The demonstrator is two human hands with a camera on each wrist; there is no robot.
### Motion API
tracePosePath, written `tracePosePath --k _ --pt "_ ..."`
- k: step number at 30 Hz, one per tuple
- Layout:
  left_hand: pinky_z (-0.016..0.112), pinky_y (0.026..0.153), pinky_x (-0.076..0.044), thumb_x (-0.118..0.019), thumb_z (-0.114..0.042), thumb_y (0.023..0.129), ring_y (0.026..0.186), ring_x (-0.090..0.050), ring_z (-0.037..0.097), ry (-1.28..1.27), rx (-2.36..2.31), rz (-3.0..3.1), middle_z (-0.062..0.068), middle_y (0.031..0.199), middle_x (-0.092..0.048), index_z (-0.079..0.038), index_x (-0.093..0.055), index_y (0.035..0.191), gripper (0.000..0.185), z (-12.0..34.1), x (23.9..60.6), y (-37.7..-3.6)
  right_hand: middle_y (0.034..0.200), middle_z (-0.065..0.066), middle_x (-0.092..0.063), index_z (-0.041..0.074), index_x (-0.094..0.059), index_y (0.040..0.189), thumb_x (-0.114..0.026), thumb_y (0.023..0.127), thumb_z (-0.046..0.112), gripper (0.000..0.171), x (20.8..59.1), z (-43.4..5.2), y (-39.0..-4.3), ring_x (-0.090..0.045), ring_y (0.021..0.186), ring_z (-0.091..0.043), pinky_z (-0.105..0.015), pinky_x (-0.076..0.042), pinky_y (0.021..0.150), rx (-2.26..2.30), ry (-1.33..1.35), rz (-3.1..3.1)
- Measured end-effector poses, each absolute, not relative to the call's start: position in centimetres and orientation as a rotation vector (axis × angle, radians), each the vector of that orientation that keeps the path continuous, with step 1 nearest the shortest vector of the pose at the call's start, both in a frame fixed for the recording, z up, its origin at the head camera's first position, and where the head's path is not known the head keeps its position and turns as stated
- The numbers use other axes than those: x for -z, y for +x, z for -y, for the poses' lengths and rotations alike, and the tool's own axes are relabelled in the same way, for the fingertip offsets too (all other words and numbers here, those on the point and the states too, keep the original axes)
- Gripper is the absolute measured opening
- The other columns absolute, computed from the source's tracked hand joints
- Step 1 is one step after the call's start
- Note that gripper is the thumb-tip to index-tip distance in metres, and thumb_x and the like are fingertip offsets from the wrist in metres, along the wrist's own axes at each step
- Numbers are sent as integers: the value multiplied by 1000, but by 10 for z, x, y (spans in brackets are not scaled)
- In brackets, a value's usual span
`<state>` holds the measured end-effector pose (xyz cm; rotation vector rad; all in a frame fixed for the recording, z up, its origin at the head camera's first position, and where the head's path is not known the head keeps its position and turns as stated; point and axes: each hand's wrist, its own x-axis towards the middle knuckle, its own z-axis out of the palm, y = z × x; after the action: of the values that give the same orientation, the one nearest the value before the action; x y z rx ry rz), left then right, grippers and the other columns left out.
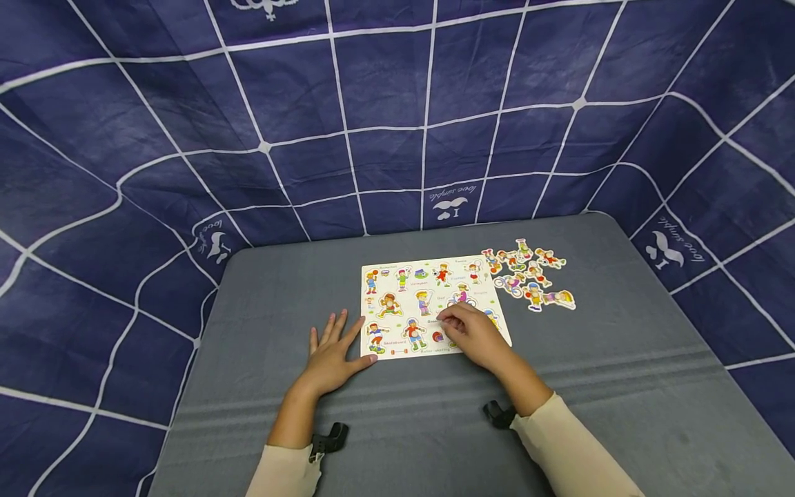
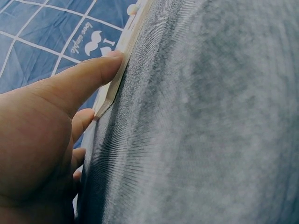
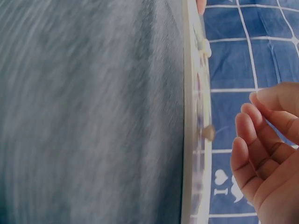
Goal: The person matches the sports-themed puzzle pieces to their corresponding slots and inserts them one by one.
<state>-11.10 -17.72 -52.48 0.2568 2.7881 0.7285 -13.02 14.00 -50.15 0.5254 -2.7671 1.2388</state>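
Observation:
A pale puzzle board (image 1: pixel 386 284) printed with children doing sports lies flat on the table. My left hand (image 1: pixel 332 360) rests at its near left corner, fingers straight and spread; in the left wrist view the thumb (image 2: pixel 100 70) touches the board's edge (image 2: pixel 112 91). Over the right half of the board hovers my right hand (image 1: pixel 478 335), covering some figures. The right wrist view shows its fingers (image 3: pixel 240 151) loosely bent, apart from the board, thumb and index tips close together with no thing visible between them. Small knobs (image 3: pixel 209 133) stand up from the board.
Several loose cut-out sports figures lie in a cluster off the board's right side, among them a cyclist piece (image 1: pixel 511 284) and a blue-capped figure (image 1: pixel 533 297). The grey table (image 1: pixel 273 290) is bordered by hanging blue checked cloth (image 1: pixel 385 159).

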Motion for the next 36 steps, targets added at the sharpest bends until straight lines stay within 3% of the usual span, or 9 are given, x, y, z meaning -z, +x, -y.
tracePosePath --k 22,36 --pt "66 121 14 -65 -69 87 160 6 34 257 -719 -2778 7 173 -3 -33 -24 162 92 176 522 -112 88 -6 -62 0 -72 107 -68 93 3 15 507 -189 -138 -51 74 -5 -18 -44 65 -1288 384 2649" --pt "67 121 12 -66 -67 87 160 4 35 255 -729 -2796 9 172 -6 -31 -26 161 92 177 525 -111 87 -9 -63 0 -72 106 -65 93 2 15 510 -228 -138 -53 76 -9 -16 -45 65 -1146 214 2651"
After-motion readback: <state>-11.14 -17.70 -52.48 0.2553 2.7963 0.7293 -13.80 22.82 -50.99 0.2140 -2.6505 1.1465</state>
